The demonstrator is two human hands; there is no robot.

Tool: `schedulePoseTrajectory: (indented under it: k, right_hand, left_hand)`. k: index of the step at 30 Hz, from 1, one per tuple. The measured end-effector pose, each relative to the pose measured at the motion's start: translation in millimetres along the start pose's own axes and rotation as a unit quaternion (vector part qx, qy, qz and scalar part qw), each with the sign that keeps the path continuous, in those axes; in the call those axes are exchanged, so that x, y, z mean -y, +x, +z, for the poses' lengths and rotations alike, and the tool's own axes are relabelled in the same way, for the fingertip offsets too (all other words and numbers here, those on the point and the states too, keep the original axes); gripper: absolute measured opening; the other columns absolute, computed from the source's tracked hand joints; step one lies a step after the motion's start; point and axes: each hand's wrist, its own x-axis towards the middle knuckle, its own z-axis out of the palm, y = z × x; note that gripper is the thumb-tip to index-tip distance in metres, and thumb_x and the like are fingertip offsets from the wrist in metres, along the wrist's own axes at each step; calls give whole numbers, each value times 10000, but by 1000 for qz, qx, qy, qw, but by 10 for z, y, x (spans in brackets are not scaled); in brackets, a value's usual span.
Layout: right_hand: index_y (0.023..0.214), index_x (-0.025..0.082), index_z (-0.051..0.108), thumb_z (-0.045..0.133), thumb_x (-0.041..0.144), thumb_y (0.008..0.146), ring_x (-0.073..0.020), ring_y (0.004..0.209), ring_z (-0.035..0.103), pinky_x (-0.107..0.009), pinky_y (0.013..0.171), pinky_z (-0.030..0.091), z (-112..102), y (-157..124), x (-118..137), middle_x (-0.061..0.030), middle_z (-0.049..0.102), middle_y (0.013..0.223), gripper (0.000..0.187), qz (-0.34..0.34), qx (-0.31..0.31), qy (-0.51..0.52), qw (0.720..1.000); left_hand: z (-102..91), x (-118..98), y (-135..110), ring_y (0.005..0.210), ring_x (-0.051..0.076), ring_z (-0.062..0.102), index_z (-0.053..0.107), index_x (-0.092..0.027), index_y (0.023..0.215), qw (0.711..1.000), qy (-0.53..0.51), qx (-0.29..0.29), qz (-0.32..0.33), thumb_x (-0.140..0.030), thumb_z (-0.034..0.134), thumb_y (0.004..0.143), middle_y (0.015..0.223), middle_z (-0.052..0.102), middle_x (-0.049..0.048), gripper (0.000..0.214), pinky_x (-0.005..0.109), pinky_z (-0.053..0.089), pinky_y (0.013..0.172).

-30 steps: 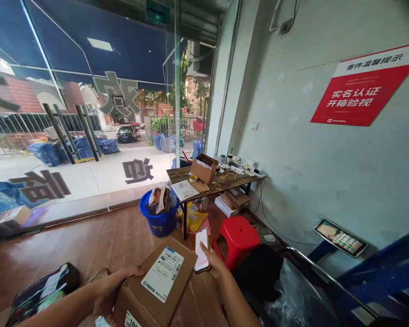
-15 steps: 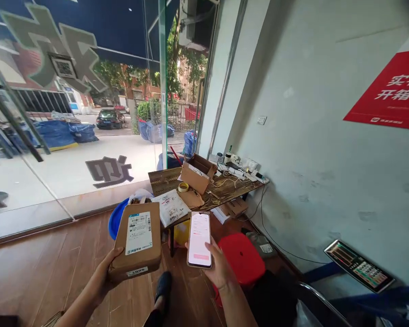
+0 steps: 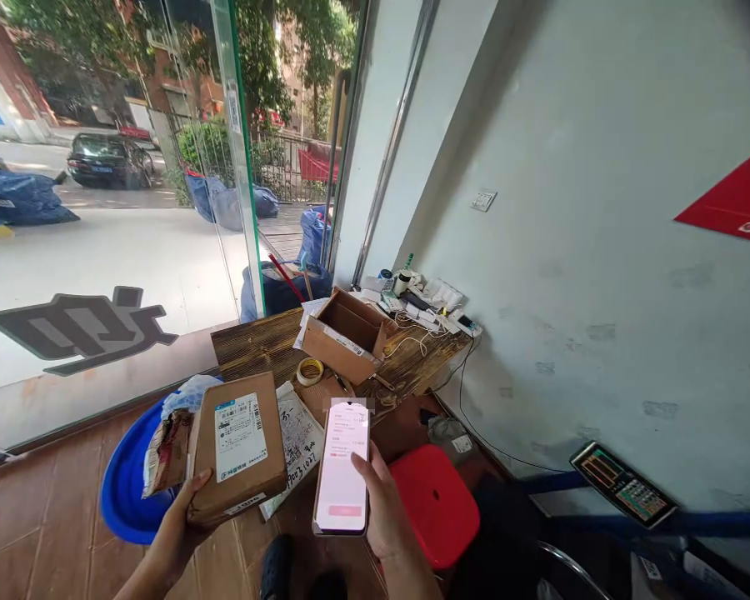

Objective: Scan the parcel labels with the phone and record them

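My left hand (image 3: 178, 525) grips the lower edge of a brown cardboard parcel (image 3: 236, 446) with a white shipping label, held up above a blue bin. My right hand (image 3: 384, 508) is wrapped round a smartphone (image 3: 342, 467) whose lit pink-white screen faces me. Parcel and phone are side by side, a little apart. Just beyond them stands a dark wooden table (image 3: 262, 346) with an open cardboard box (image 3: 345, 333), a roll of tape (image 3: 311, 371) and a white mail bag (image 3: 300, 437) with handwriting at its near edge.
A blue bin (image 3: 125, 487) holding packaging stands on the wooden floor at the left. A red plastic stool (image 3: 437, 504) is under my right hand. Chargers and cables (image 3: 422, 300) crowd the table's far corner. A scale display (image 3: 622, 483) is mounted low on the right wall. Glass wall at left.
My view has moved closer to the table and tilted down. Both hands keep their hold; the parcel and phone now sit nearer the table's edge and the blue bin.
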Motion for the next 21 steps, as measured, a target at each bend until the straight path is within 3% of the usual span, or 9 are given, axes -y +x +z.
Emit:
schedulePoseTrajectory:
  k: [3, 6, 10, 13, 17, 21]
  right_hand:
    - [1010, 179, 614, 794, 546, 560, -212, 772, 658, -307, 687, 495, 11, 268, -64, -58, 732, 870, 609, 43, -84, 14, 995]
    - [920, 170, 634, 749, 598, 590, -207, 673, 647, -326, 637, 495, -6, 496, -111, -55, 721, 795, 552, 94, -118, 30, 988]
    - [864, 177, 655, 703, 625, 638, -190, 624, 633, -312, 613, 486, -17, 705, -76, -33, 706, 714, 504, 125, -115, 36, 985]
    - [871, 187, 663, 659, 647, 670, -186, 649, 637, -308, 638, 495, -26, 812, 4, -25, 708, 719, 502, 135, -105, 41, 984]
    - [923, 181, 674, 651, 610, 699, -196, 634, 632, -326, 628, 495, -62, 924, 108, -36, 719, 755, 485, 149, -96, 29, 984]
    - [986, 182, 676, 695, 617, 656, -202, 689, 646, -323, 656, 498, -68, 996, 190, -46, 739, 851, 547, 153, -90, 14, 984]
  left_hand:
    - [106, 43, 76, 684, 183, 650, 543, -183, 1232, 999, -13, -2, -32, -269, 633, 777, 788, 707, 13, 472, 275, 567, 598]
    - [194, 158, 127, 673, 171, 638, 586, -181, 1126, 999, -15, -7, -36, -288, 636, 775, 780, 693, 10, 371, 251, 552, 576]
    - [288, 366, 194, 712, 170, 633, 607, -193, 985, 999, -28, -7, -36, -308, 641, 759, 778, 685, 5, 256, 214, 530, 556]
    - [376, 506, 239, 860, 222, 643, 605, -213, 1000, 999, -35, -4, -20, -329, 668, 696, 819, 693, 13, 331, 228, 534, 575]
    - [512, 650, 299, 1095, 321, 584, 606, -223, 1009, 999, -4, -8, 36, -387, 739, 574, 937, 706, 46, 483, 310, 569, 716]
    - [582, 765, 385, 1287, 343, 437, 590, -226, 918, 995, 25, -22, 98, -302, 782, 493, 1098, 673, 51, 472, 317, 535, 873]
